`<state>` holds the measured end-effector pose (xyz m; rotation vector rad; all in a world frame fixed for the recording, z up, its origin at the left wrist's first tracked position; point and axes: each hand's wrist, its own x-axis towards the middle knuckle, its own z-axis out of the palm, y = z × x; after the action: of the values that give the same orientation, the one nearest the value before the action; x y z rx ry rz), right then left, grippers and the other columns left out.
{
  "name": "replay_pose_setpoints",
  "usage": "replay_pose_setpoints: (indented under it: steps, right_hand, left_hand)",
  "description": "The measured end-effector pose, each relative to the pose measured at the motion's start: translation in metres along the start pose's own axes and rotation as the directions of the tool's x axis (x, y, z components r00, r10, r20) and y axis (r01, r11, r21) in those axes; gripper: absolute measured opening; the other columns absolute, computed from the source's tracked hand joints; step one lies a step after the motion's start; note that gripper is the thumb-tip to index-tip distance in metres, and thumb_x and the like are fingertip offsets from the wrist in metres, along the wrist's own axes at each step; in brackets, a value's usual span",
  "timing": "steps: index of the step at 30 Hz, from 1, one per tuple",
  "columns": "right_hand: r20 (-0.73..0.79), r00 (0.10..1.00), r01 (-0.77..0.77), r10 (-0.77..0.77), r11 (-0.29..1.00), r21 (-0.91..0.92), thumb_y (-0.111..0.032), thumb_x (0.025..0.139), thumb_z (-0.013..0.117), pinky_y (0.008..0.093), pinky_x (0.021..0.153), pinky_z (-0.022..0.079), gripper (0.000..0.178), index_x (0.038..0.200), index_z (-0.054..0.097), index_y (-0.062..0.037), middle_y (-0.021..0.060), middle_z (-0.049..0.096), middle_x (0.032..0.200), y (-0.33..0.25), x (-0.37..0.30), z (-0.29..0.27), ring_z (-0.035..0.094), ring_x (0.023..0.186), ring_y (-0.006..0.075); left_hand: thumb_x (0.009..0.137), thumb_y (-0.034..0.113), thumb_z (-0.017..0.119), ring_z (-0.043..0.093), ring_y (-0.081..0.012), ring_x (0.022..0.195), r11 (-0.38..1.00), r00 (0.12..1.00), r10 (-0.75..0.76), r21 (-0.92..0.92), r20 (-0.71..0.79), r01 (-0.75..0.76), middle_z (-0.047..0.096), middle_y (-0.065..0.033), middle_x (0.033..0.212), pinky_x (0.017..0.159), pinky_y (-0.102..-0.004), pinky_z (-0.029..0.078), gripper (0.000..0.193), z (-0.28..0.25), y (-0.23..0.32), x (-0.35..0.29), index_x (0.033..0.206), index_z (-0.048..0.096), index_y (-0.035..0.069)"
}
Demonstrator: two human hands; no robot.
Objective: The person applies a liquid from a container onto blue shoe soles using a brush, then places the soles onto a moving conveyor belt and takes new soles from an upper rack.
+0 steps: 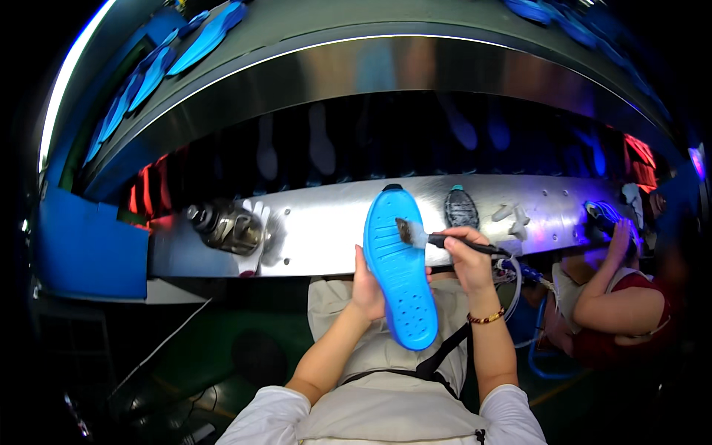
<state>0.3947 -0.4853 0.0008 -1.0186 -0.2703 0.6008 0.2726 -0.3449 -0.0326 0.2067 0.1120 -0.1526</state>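
A bright blue shoe insole (397,259), with grooves and a cluster of small holes, is held tilted in front of me. My left hand (368,285) grips it along its left edge, the fingers passing underneath out of sight. In my right hand (471,256) is a brush (417,234) with a black handle and dark-tipped bristles; a clear tube (517,293) hangs beside it. The bristles meet the grooved part of the insole. Behind, on the metal ledge, lies a dark sole-shaped piece (461,208) with a teal tip.
A dark bottle-like container (224,228) lies on the left of the metal ledge (319,230). Crumpled pale scraps (512,219) sit to the right. Several blue insoles (208,41) rest on the green conveyor belt (311,18) above. At right, another person's arm (612,267) reaches to the ledge.
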Motion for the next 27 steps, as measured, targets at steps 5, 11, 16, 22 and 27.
replay_pose_setpoints:
  steps: [5,11,16,22,27]
  right_hand:
    - [0.007,0.992,0.119,-0.129,0.895,-0.429,-0.002,0.078,0.063,0.0223,0.069,0.048,0.015,0.091,0.064,0.0044,0.0098,0.066,0.085,-0.007,0.028,0.025,0.061,0.075,0.0112]
    - [0.521,0.8,0.6,-0.298,0.383,-0.702,-0.009,0.071,0.065,0.032,0.068,0.05,0.017,0.086,0.064,-0.0012,0.0142,0.064,0.081,-0.002,-0.014,0.069,0.063,0.074,0.0281]
    - [0.637,0.758,0.405,0.139,0.666,-0.627,-0.003,0.065,0.068,0.0306,0.067,0.051,0.013,0.077,0.066,0.0005,0.0138,0.066,0.079,-0.027,-0.048,0.041,0.065,0.072,0.0256]
    - [0.278,0.93,0.356,-0.241,0.781,-0.513,0.0,0.078,0.061,0.0192,0.063,0.049,0.017,0.094,0.064,0.0045,0.0101,0.067,0.084,-0.056,-0.014,0.063,0.061,0.071,0.0086]
    - [0.686,0.718,0.512,-0.118,0.757,-0.406,-0.003,0.071,0.067,0.0276,0.07,0.051,0.019,0.09,0.066,0.0017,0.0147,0.066,0.085,-0.062,-0.029,0.071,0.065,0.077,0.0201]
  left_hand:
    - [0.074,0.081,0.014,0.053,-0.0346,0.105,0.996,0.997,0.075,0.056,-0.015,-0.074,0.052,-0.0226,0.114,0.094,-0.0518,0.039,0.098,0.002,-0.007,-0.003,0.13,0.037,0.003]
    - [0.082,0.071,0.011,0.051,-0.0309,0.108,0.954,0.874,0.287,0.204,-0.393,-0.221,0.053,-0.0174,0.116,0.097,-0.0421,0.037,0.085,0.007,0.006,0.002,0.127,0.04,0.006]
    - [0.079,0.074,0.009,0.057,-0.0301,0.096,0.933,0.951,0.249,0.308,-0.184,-0.185,0.057,-0.0191,0.106,0.085,-0.0442,0.046,0.091,-0.001,0.032,-0.025,0.124,0.043,0.003]
    - [0.077,0.078,0.01,0.055,-0.0333,0.102,0.987,0.997,0.032,0.154,0.069,-0.042,0.054,-0.0207,0.113,0.09,-0.0459,0.043,0.095,0.037,0.009,-0.027,0.129,0.04,0.004]
    - [0.082,0.072,0.019,0.046,-0.0294,0.116,0.936,0.96,0.226,0.31,-0.165,-0.167,0.043,-0.0158,0.13,0.097,-0.0451,0.039,0.084,0.057,0.014,-0.03,0.135,0.031,0.009]
